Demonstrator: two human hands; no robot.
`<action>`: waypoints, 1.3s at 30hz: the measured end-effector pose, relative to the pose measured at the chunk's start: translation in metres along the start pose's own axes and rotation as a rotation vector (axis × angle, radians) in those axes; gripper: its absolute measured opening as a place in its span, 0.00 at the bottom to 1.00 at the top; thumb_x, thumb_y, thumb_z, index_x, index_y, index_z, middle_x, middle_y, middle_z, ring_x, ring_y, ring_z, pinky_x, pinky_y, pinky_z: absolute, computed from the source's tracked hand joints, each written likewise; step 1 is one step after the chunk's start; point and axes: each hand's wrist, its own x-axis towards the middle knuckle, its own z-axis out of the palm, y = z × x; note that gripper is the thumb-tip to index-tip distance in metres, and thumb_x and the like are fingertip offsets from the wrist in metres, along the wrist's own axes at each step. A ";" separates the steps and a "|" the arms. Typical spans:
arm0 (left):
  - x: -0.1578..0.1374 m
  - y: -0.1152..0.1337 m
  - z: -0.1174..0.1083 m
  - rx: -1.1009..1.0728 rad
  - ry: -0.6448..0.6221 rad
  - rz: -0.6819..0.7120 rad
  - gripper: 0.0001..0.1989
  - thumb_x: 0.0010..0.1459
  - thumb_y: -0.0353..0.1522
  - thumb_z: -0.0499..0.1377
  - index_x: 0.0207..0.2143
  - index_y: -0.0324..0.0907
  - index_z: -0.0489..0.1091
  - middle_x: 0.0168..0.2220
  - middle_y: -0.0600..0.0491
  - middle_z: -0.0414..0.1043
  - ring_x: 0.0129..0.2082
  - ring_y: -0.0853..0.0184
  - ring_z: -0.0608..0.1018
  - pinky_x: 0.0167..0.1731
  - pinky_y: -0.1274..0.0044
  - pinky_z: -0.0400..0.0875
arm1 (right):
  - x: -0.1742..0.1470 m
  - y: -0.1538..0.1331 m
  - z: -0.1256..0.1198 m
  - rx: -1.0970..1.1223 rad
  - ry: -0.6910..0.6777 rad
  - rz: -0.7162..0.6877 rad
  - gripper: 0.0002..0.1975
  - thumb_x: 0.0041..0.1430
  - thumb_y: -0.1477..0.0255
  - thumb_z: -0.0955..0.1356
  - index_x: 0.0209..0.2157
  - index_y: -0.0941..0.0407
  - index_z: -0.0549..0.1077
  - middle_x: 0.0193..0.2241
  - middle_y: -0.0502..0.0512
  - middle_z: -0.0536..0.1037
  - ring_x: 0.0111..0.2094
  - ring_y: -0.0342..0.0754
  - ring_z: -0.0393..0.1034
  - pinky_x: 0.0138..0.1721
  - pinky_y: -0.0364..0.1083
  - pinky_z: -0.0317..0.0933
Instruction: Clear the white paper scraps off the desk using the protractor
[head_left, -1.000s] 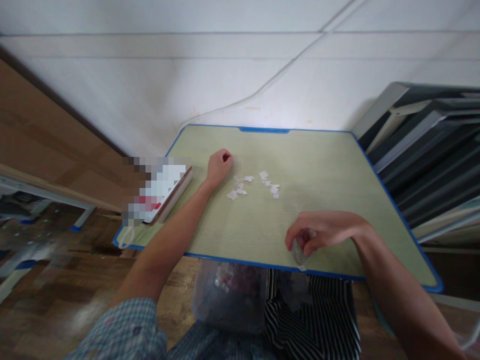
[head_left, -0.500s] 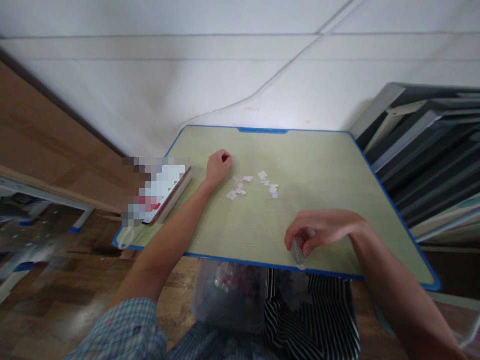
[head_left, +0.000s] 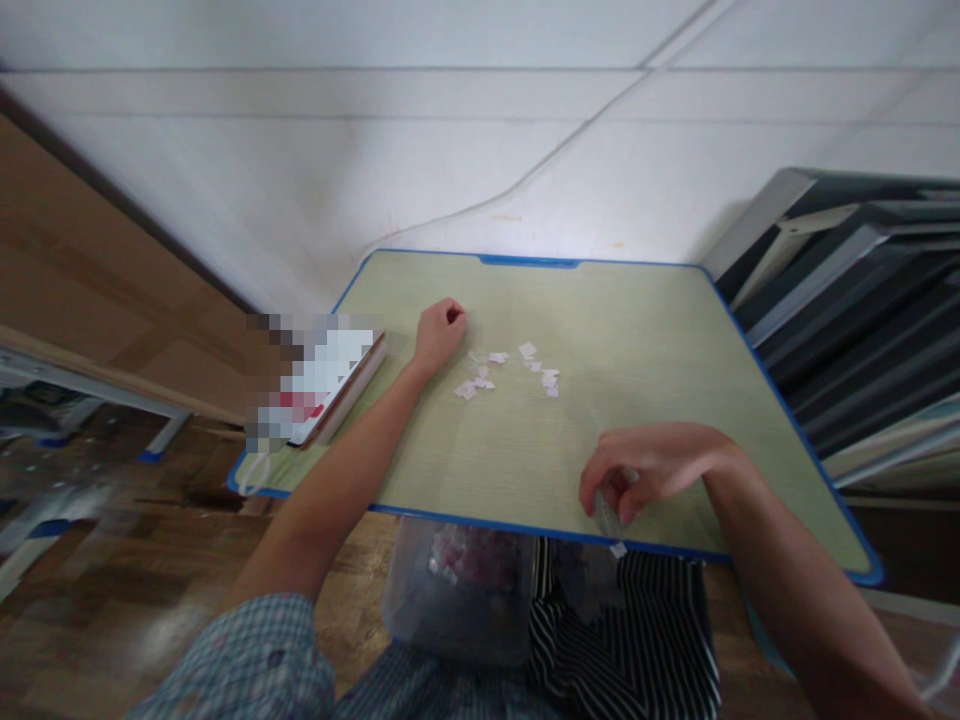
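Observation:
My left hand (head_left: 442, 332) rests on the table, its fingers curled closed; what they hold, if anything, is hidden. Several small white paper pieces (head_left: 547, 380) lie scattered in the middle of the table, just right of that hand. Near the front edge, my right hand (head_left: 637, 470) grips a small, greyish, see-through bag-like thing (head_left: 606, 515), tilted downward; its exact kind is unclear. One white piece (head_left: 618, 550) shows right below it, at the table's blue edge.
The pale green table (head_left: 637, 330) has a blue rim. Below its front edge are a clear plastic bin (head_left: 457, 620) and black-and-white striped cloth (head_left: 622, 640). A partly blurred box-like object (head_left: 349, 375) lies on the left. Dark panels (head_left: 862, 290) lean at the right.
My right hand has shifted slightly right and towards me with the see-through thing. The white piece beneath it now sits lower, at the table's edge. My left hand looks unchanged.

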 end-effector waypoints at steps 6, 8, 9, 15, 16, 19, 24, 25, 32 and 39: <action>0.000 -0.002 0.001 -0.017 0.008 0.016 0.06 0.47 0.29 0.50 0.23 0.39 0.65 0.25 0.53 0.69 0.27 0.70 0.69 0.33 0.77 0.63 | 0.002 -0.002 0.001 -0.017 -0.020 0.020 0.16 0.49 0.72 0.69 0.41 0.64 0.74 0.26 0.58 0.77 0.26 0.43 0.70 0.25 0.38 0.60; 0.000 -0.001 0.001 -0.017 0.009 0.015 0.06 0.47 0.30 0.50 0.23 0.39 0.65 0.25 0.53 0.69 0.27 0.71 0.68 0.33 0.77 0.63 | 0.002 -0.003 0.000 -0.028 -0.013 0.010 0.16 0.49 0.71 0.69 0.40 0.64 0.74 0.26 0.59 0.77 0.26 0.43 0.70 0.26 0.39 0.60; 0.000 -0.001 0.001 -0.015 0.010 0.012 0.06 0.47 0.30 0.50 0.23 0.40 0.65 0.25 0.53 0.69 0.27 0.71 0.68 0.33 0.77 0.63 | 0.001 -0.003 0.000 -0.030 -0.011 0.000 0.16 0.49 0.71 0.69 0.41 0.64 0.74 0.27 0.59 0.77 0.27 0.44 0.70 0.26 0.39 0.61; 0.000 -0.001 0.001 -0.014 0.007 0.013 0.06 0.47 0.30 0.50 0.23 0.40 0.65 0.25 0.53 0.69 0.27 0.71 0.68 0.33 0.77 0.63 | -0.005 -0.004 -0.002 0.043 0.003 -0.098 0.15 0.51 0.72 0.68 0.41 0.65 0.73 0.25 0.59 0.78 0.27 0.44 0.72 0.27 0.39 0.63; 0.000 -0.001 0.001 -0.014 0.009 0.013 0.06 0.47 0.30 0.50 0.23 0.40 0.65 0.25 0.53 0.69 0.27 0.71 0.68 0.32 0.77 0.63 | -0.006 -0.005 -0.003 0.046 0.011 -0.118 0.15 0.52 0.72 0.68 0.41 0.65 0.73 0.25 0.59 0.78 0.27 0.43 0.72 0.27 0.39 0.63; 0.000 -0.002 0.001 -0.004 0.012 0.015 0.06 0.47 0.29 0.50 0.23 0.40 0.65 0.24 0.54 0.69 0.27 0.71 0.68 0.32 0.77 0.63 | -0.007 -0.006 -0.004 0.018 0.078 -0.165 0.14 0.52 0.72 0.68 0.40 0.64 0.73 0.25 0.57 0.77 0.27 0.42 0.72 0.28 0.39 0.63; 0.000 -0.002 0.001 0.000 0.008 0.024 0.06 0.47 0.30 0.50 0.23 0.40 0.65 0.25 0.53 0.69 0.27 0.70 0.69 0.33 0.77 0.63 | -0.001 -0.004 -0.003 -0.006 0.553 -0.266 0.13 0.52 0.70 0.69 0.40 0.60 0.73 0.27 0.53 0.77 0.27 0.41 0.71 0.31 0.40 0.65; 0.000 -0.002 0.001 0.000 0.007 0.023 0.06 0.47 0.30 0.50 0.23 0.39 0.65 0.25 0.53 0.69 0.27 0.70 0.69 0.33 0.77 0.63 | 0.001 -0.003 -0.003 0.012 0.700 -0.286 0.13 0.51 0.70 0.69 0.40 0.59 0.73 0.28 0.53 0.77 0.28 0.41 0.71 0.32 0.40 0.65; 0.001 -0.003 0.001 -0.014 0.015 0.031 0.06 0.47 0.29 0.50 0.23 0.39 0.65 0.24 0.53 0.69 0.26 0.71 0.68 0.32 0.77 0.63 | 0.011 0.008 -0.006 -0.043 1.358 -0.160 0.14 0.48 0.70 0.69 0.38 0.59 0.73 0.26 0.53 0.76 0.27 0.44 0.70 0.33 0.45 0.67; 0.001 -0.004 0.002 -0.005 0.018 0.029 0.05 0.47 0.29 0.50 0.22 0.40 0.64 0.24 0.54 0.68 0.26 0.71 0.68 0.32 0.78 0.63 | 0.017 0.016 -0.011 -0.126 1.357 -0.016 0.13 0.48 0.72 0.67 0.37 0.61 0.74 0.23 0.53 0.76 0.23 0.43 0.69 0.30 0.45 0.66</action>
